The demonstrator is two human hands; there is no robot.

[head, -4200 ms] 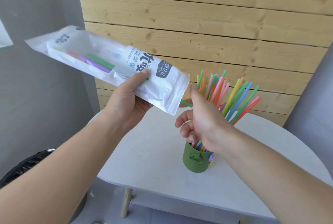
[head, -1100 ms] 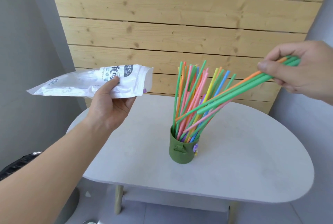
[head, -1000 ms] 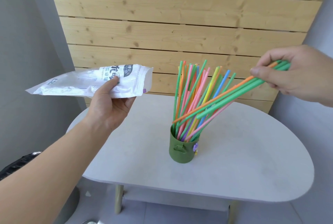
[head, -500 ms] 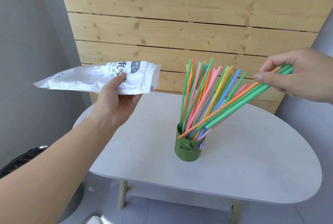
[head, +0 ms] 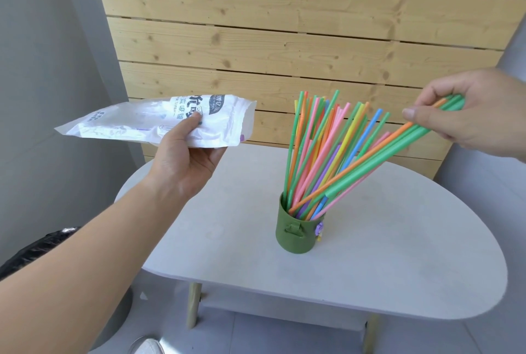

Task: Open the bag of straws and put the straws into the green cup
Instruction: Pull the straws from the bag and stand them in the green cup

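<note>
The left hand (head: 185, 160) holds the white straw bag (head: 159, 123) up over the left end of the pale worktop (head: 227, 240), lying nearly level, its open mouth turned right toward the cup; the thumb presses on the printed top face and the other fingers curl beneath, so this grip is closed on the bag; a bit of purple shows at the lower corner of the mouth, though what else lies inside cannot be told through the crumpled plastic.

The green cup (head: 296, 235) stands upright near the middle of the worktop, with a small moulded handle on its near side and a purple ornament on its right; it holds a fan of coloured straws (head: 316, 148), green, orange, pink, yellow, blue and purple, leaning up and to the right.

The right hand (head: 466, 114), up at the right and well apart from the cup, pinches the upper ends of a few more straws (head: 378, 163), thick green ones and a thin orange one, between thumb and fingers; this grip is closed on them; they slant down to the left, the orange one reaching inside the cup rim, the green ones' lower ends above the rim among the standing straws.

Behind the worktop rises a slatted pine wall (head: 284, 26); a black bin liner (head: 37, 248) shows at the lower left.
</note>
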